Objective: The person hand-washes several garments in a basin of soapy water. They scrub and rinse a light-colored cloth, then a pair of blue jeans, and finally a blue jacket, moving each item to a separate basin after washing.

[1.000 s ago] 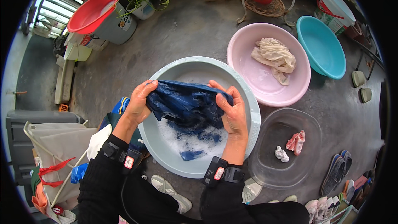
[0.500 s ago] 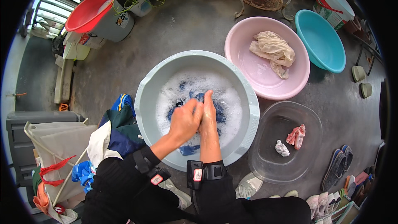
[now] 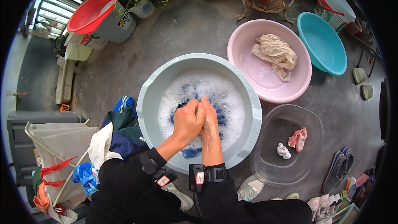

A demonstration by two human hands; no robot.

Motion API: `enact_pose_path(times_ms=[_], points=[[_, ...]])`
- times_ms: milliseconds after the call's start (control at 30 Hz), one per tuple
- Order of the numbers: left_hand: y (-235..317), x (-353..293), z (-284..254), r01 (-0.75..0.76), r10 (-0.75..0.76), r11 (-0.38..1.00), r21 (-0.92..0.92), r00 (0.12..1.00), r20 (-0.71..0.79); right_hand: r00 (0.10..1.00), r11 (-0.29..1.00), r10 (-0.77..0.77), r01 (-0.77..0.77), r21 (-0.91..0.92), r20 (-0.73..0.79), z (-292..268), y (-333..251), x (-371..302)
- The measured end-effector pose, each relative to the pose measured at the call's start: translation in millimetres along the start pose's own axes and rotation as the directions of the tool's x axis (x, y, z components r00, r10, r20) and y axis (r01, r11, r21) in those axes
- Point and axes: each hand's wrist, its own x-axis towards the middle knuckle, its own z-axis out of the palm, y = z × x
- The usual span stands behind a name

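Note:
My left hand (image 3: 188, 121) is closed in a fist and pressed against my right hand (image 3: 209, 118) over the middle of the pale grey-green basin (image 3: 146, 85). Wet blue cloth (image 3: 222, 119) shows around both hands, half sunk in white suds (image 3: 186, 76). The hands seem to grip a part of it between them, though the palms and most fingertips are hidden. Suds cling to my right wrist. Another fold of the blue cloth lies near the basin's front side, between my forearms.
A pink basin (image 3: 244, 72) with a beige cloth (image 3: 275, 52) adjoins at the right, beside a turquoise basin (image 3: 323, 43). Nearer stands a clear tub (image 3: 286, 172) with small pink and white cloths. Clothes (image 3: 120, 137) lie left of the basin; slippers (image 3: 335, 172) at right.
Both hands have come slightly nearer to me and closer together. The right thumb, raised before, now lies lower against the left hand. The whole view has shifted a little.

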Motion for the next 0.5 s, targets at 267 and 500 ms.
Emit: enact_pose_path(times_ms=[267,500], points=[[-35.2,8.4,14.3,-0.067,0.066,0.998,0.008,0.989,0.131,0.998,1.0,-0.013,0.014,0.021,-0.055,-7.3,-5.9,2.7],[-101.3,43.0,14.2,0.184,-0.187,0.982,-0.039,0.929,-0.318,0.931,0.874,-0.316,0.209,-0.439,-0.185,-13.5,-16.9,35.9]])
